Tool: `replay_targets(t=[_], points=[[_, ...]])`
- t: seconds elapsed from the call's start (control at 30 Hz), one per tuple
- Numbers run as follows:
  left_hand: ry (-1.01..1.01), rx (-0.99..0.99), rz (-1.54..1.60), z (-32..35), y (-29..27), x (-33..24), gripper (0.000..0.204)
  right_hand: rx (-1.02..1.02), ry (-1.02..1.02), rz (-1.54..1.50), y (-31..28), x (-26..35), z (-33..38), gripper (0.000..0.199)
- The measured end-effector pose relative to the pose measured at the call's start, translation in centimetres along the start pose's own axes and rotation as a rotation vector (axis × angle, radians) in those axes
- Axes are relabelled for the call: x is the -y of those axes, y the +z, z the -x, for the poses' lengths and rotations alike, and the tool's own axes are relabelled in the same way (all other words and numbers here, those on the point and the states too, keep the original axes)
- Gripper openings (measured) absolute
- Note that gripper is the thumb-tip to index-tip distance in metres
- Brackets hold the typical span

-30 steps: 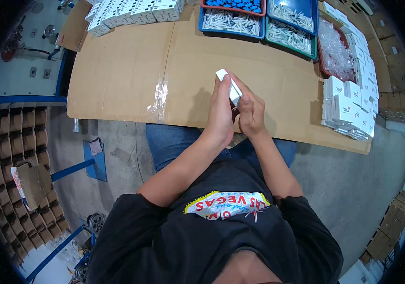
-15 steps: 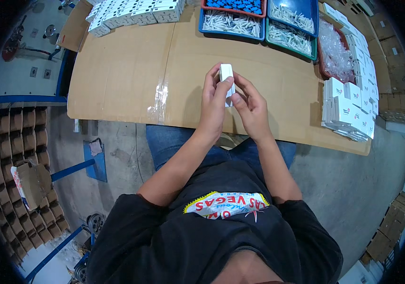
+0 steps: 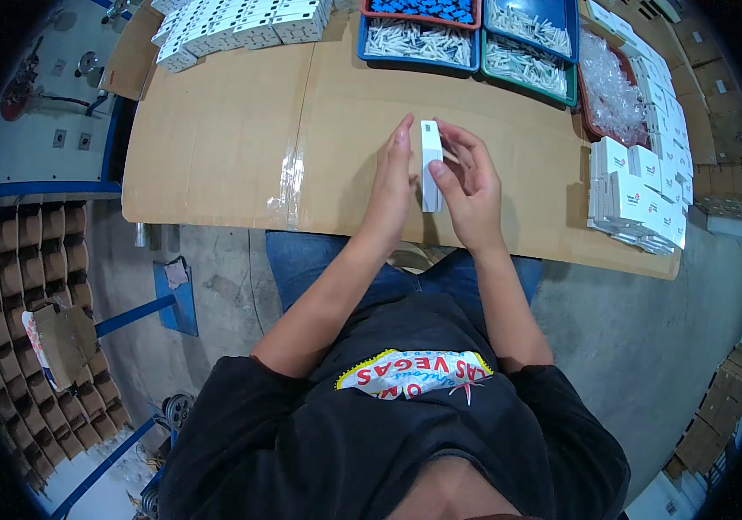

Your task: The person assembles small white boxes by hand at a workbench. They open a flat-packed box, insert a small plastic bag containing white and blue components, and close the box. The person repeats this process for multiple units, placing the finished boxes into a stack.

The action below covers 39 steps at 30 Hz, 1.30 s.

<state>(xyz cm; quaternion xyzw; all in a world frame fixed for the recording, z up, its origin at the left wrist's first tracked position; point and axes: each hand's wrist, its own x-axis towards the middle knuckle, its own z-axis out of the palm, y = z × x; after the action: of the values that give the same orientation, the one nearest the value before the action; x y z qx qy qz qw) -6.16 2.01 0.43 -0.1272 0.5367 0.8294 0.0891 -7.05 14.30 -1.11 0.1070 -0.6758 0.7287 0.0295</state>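
A slim white box (image 3: 431, 182) stands out narrow side up above the cardboard-covered table, gripped by my right hand (image 3: 475, 195). That hand's thumb presses the near face while the fingers curl behind the box, partly hidden. Just to the left, my left hand (image 3: 391, 182) is held with its fingers stretched out, palm turned toward the box. A small gap shows between the left hand and the box.
Cardboard (image 3: 215, 147) covers the table. White boxes (image 3: 258, 28) stand in rows at the far left; flat white boxes (image 3: 640, 199) are stacked at the right. Trays hold white tube-like pieces (image 3: 419, 42), blue parts (image 3: 423, 9) and clear plastic (image 3: 609, 91).
The box has shifted slightly right and nearer to me. My left hand has let go of it and straightened its fingers; my right hand now holds it alone.
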Motion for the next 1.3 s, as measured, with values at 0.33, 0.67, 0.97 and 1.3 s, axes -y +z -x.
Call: replay_targets(t=[0.33,0.67,0.97,1.3], points=[[-0.397,0.137,0.226,1.0,-0.3,-0.6,0.052,0.117,-0.365,0.509,-1.2,-0.1,-0.1,0.056],[-0.295,0.080,0.306,1.3,0.5,-0.4,0.055,0.137,-0.509,0.559,-0.9,-1.5,-0.2,0.055],[-0.297,0.074,0.275,0.9,0.4,0.4,0.053,0.119,-0.502,0.534,-0.8,-1.7,-0.2,0.052],[-0.287,0.039,0.288,1.2,0.5,0.6,0.053,0.146,-0.438,0.462,-1.1,-1.8,-0.3,0.051]])
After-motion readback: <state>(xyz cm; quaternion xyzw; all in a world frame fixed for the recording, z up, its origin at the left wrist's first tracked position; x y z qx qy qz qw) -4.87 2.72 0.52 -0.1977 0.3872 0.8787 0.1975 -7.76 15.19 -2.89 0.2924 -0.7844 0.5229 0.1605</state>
